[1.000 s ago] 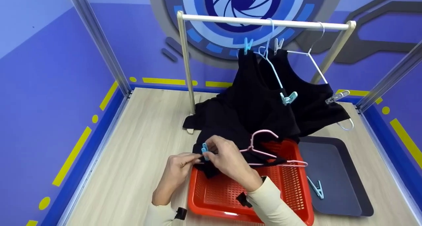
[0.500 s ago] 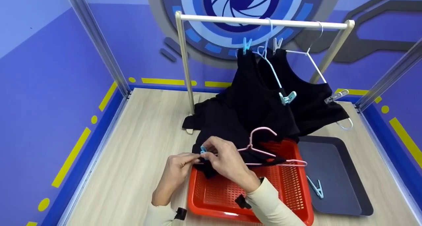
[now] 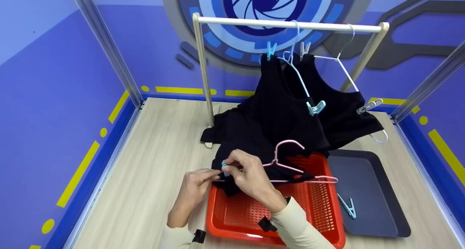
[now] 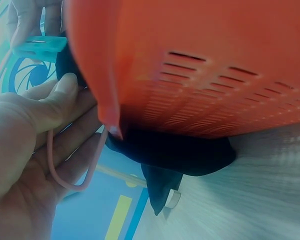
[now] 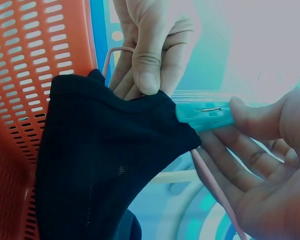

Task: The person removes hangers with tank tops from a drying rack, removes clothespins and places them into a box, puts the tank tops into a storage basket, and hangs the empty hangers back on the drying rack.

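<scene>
By red basket (image 3: pixel 232 232), right fingers (image 5: pixel 257 120) pinching turquoise clothespin (image 5: pixel 205 115), black garment (image 5: pixel 100 145)

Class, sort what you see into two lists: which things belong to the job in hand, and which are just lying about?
In the job:
blue peg, pinched by the right hand
black garment, pinched by the left hand
pink hanger

Probably just standing by:
spare peg
gray tray
red basket
rack
hung clothes
</scene>
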`<state>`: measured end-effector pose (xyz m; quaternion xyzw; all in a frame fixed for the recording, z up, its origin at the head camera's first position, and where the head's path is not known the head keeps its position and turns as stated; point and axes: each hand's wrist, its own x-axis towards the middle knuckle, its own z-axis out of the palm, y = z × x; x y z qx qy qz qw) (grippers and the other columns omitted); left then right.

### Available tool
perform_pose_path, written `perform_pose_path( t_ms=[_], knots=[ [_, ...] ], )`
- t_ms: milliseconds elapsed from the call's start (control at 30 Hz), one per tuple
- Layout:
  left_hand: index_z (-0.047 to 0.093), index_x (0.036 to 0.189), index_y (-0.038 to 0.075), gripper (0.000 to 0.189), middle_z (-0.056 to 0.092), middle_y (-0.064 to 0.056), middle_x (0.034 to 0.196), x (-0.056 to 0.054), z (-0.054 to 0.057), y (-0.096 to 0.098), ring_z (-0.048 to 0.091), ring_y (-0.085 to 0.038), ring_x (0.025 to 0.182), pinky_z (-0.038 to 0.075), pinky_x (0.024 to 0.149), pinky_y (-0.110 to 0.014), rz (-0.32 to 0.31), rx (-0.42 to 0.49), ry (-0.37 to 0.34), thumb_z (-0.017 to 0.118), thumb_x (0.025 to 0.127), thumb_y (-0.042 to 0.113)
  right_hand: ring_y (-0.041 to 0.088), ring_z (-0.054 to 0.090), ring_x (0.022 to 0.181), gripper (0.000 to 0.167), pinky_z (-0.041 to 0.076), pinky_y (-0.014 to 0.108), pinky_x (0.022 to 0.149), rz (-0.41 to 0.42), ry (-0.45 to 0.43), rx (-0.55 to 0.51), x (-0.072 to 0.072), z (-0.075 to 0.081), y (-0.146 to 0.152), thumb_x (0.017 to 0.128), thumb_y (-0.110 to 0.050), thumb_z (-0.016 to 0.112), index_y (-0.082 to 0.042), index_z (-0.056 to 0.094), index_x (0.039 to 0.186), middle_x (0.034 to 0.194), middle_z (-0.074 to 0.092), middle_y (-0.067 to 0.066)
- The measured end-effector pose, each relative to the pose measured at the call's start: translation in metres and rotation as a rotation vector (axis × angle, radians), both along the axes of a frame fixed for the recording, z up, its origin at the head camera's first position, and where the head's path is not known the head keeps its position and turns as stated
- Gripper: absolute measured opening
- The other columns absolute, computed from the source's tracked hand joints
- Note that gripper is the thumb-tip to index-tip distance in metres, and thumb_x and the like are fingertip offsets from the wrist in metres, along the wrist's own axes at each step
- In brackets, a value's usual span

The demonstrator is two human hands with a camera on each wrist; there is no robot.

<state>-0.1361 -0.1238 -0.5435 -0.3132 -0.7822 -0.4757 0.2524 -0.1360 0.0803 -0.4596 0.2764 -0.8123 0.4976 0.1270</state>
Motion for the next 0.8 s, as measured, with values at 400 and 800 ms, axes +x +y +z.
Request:
perform_pose_path(
  t_ms=[400, 800],
  knots=[
    [0.084, 0.1, 0.003, 0.023, 0.081, -0.005, 0.094, -0.002, -0.001, 0.001, 0.078, -0.02, 0.083, 0.062, 0.075, -0.026, 0.001, -0.011, 0.031, 0.082, 0.082, -0.012, 0.016, 0.075, 0.089, 0.012, 0.063, 0.032, 0.069, -0.011, -0.051, -0.127, -0.001, 0.0, 0.01, 0.094, -0.005, 0.081, -0.013, 0.073, 0.095, 0.101, 0.076, -0.006],
    [0.083, 0.1, 0.002, 0.023, 0.081, -0.005, 0.095, 0.0, 0.0, 0.0, 0.078, -0.021, 0.084, 0.061, 0.079, -0.025, 0.012, -0.009, 0.016, 0.083, 0.081, -0.012, 0.018, 0.074, 0.099, 0.025, 0.062, 0.036, 0.086, 0.049, -0.136, -0.116, 0.008, 0.007, 0.017, 0.096, -0.016, 0.083, -0.011, 0.074, 0.118, 0.108, 0.073, -0.003]
  ],
)
